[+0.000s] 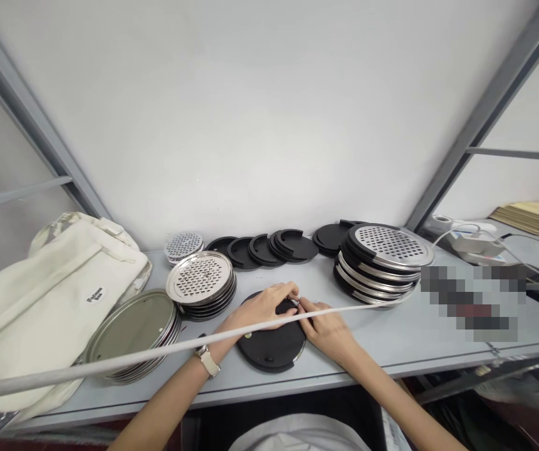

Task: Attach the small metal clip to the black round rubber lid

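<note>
A round black disc [274, 351] lies on the grey bench in front of me, with a thin bright metallic edge at its lower right. Over its upper part, my left hand [272, 305] is bent with thumb and fingers drawn together. My right hand [323, 322] meets it at the disc's upper right rim, fingertips pinched. Whatever lies between the fingertips is too small and covered to make out. A stack of perforated metal discs [200, 277] stands left of my left hand. Right of my hands is a taller stack of metal discs with black covers [389, 245].
A white cord [156, 349] crosses the view in front of my wrists. Olive-green discs [133, 326] are stacked at left beside a cream cloth bag [62, 282]. Black round covers [298, 245] lie along the wall. Small perforated discs [183, 245] sit behind. Metal posts [481, 119] flank the bench.
</note>
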Motion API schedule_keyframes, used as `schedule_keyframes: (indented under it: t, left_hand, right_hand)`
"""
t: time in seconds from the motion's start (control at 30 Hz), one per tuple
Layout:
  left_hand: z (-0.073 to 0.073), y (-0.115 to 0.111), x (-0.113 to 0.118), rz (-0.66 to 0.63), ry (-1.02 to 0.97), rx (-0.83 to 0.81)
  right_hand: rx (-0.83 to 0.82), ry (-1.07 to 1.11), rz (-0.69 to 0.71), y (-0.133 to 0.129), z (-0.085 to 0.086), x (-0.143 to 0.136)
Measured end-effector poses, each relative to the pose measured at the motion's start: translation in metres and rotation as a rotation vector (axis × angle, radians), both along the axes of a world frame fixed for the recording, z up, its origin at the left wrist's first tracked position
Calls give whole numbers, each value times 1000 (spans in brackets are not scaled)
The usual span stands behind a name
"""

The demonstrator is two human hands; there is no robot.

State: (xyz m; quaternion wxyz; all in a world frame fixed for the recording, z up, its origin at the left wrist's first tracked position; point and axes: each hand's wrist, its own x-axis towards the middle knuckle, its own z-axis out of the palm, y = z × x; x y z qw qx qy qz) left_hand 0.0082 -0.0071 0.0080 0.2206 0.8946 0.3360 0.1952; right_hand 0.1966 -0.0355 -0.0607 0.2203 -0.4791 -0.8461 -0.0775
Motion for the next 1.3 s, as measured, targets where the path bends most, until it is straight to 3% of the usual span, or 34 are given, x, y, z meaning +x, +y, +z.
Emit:
schedule_keyframes:
  t: [0.27, 0.47, 1.3]
  left_hand:
    - [1, -1, -1, -8, -56, -54]
    - [-1, 2, 0, -57, -68, -5]
    - [1, 1, -1, -64, -76, 28]
  right_hand:
    - [143, -4, 24, 0, 3, -1]
    - [149, -10, 51, -1, 8, 0]
    - [-257, 209, -55, -4, 28, -4]
